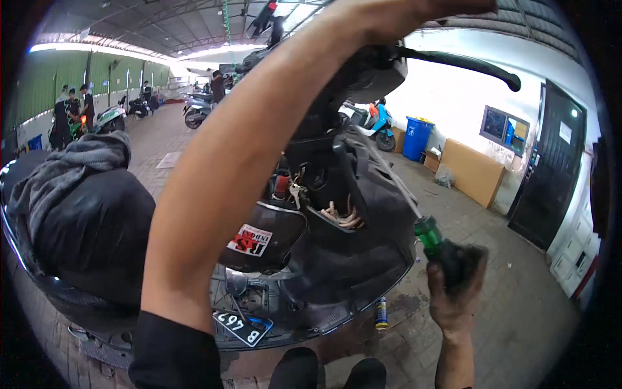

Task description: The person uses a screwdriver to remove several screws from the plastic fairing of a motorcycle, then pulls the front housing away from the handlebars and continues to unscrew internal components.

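A screwdriver (pixel 428 235) with a green and black handle is held in my right hand (pixel 459 285), its fingers wrapped round the handle. Its long shaft slants up and left along the side of a partly dismantled black scooter (pixel 382 220). My left arm reaches across the scooter to the upper right. Only part of my left hand (pixel 447 8) shows at the top edge, above the handlebar (pixel 463 59); its fingers are out of the picture. Keys (pixel 296 192) hang below the bars, and pale cord or tubing (pixel 342 217) sits in an open pocket.
A grey cloth (pixel 91 159) lies on the scooter's seat (pixel 97 227). A licence plate (pixel 243 327) rests on the footboard. On the paving stands a spray can (pixel 381 313). Further back are a blue bin (pixel 418 138), cardboard (pixel 470 170), a black door (pixel 551 165), other scooters and several people.
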Demonstrator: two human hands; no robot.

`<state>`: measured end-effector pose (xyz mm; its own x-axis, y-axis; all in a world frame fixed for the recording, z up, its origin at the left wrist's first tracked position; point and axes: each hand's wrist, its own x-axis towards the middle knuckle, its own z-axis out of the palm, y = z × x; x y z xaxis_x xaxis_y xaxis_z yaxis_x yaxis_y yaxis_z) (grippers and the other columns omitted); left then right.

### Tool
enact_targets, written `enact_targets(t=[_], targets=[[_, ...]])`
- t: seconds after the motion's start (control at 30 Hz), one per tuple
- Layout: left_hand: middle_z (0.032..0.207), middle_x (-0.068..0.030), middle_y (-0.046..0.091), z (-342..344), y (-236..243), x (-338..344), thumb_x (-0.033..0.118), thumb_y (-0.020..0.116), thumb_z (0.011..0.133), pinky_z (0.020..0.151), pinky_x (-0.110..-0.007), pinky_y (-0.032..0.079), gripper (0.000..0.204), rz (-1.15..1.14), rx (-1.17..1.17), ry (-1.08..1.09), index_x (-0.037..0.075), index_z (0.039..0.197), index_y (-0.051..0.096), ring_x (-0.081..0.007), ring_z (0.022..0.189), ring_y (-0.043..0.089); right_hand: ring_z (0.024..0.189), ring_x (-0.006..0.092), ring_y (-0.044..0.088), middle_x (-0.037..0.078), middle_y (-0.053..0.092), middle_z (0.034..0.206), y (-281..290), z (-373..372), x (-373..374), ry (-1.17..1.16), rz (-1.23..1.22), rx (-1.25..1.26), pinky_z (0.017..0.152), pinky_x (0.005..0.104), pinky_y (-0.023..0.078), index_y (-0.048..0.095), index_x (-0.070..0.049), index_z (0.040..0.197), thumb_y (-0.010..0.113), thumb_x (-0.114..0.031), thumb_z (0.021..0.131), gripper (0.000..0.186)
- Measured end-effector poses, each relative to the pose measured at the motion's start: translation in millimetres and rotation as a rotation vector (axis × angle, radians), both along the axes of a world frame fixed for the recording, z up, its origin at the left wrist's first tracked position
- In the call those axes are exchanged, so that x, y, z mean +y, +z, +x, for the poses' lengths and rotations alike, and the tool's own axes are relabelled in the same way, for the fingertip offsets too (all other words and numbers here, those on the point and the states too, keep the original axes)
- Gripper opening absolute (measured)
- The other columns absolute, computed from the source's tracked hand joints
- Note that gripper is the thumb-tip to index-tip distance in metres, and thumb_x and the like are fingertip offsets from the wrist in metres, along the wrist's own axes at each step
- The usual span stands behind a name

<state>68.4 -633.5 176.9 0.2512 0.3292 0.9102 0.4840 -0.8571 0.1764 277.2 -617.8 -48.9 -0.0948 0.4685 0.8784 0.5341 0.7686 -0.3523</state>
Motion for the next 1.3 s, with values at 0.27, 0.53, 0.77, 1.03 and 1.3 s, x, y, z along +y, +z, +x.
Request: enact_targets(t=[0.27,0.53,0.77,1.03,1.3], targets=[[0.093,-0.009,0.056,-58,26,64,0.053,0.049,0.079,0.078,-0.032,0.043,0.054,0.093,0.079,-0.531,0.006,0.104,0.054,-0.0177,0.086,0.054,0.087,0.0313,0.06,0.017,0.058,0.097,9,10,23,-0.043,0.249,-0.122,0.074,0.037,0.049,0.054,-0.001,0.109,0.07,-0.015,0.069,0.044],[0.074,-0.0051,0.049,-89,-14,2,0.051,0.045,0.086,0.064,-0.025,0.038,0.047,0.283,0.188,-0.306,0.006,0.074,0.054,-0.0126,0.075,0.044,0.084,0.028,0.062,0.015,0.059,0.095,55,66,46,-0.005,0.494,-0.021,0.07,0.0348,0.051,0.058,-0.006,0.099,0.071,-0.009,0.057,0.044],[0.062,-0.0003,0.043,-96,-33,-14,0.043,0.064,0.073,0.048,-0.021,0.031,0.04,0.361,-0.031,-0.555,0.008,0.058,0.052,-0.0089,0.056,0.044,0.076,0.0263,0.062,0.013,0.059,0.089,139,65,-5,-0.193,0.737,-0.32,0.065,0.0337,0.05,0.061,-0.007,0.088,0.065,-0.004,0.045,0.043],[0.067,-0.0019,0.05,-124,-33,-19,0.034,0.066,0.061,0.06,-0.026,0.036,0.027,0.416,0.14,-0.417,0.008,0.062,0.057,-0.0137,0.068,0.048,0.067,0.0236,0.061,0.01,0.058,0.081,170,30,-38,-0.236,0.799,-0.506,0.058,0.0323,0.049,0.061,-0.008,0.086,0.067,-0.001,0.042,0.046],[0.063,-0.0004,0.049,-121,-31,-8,0.057,0.06,0.067,0.056,-0.026,0.032,0.049,0.572,0.149,-0.558,0.009,0.061,0.058,-0.0127,0.063,0.043,0.058,0.0205,0.06,0.01,0.059,0.069,218,-21,-77,-0.255,0.689,-0.672,0.052,0.0293,0.048,0.066,-0.005,0.08,0.067,-0.005,0.046,0.034]])
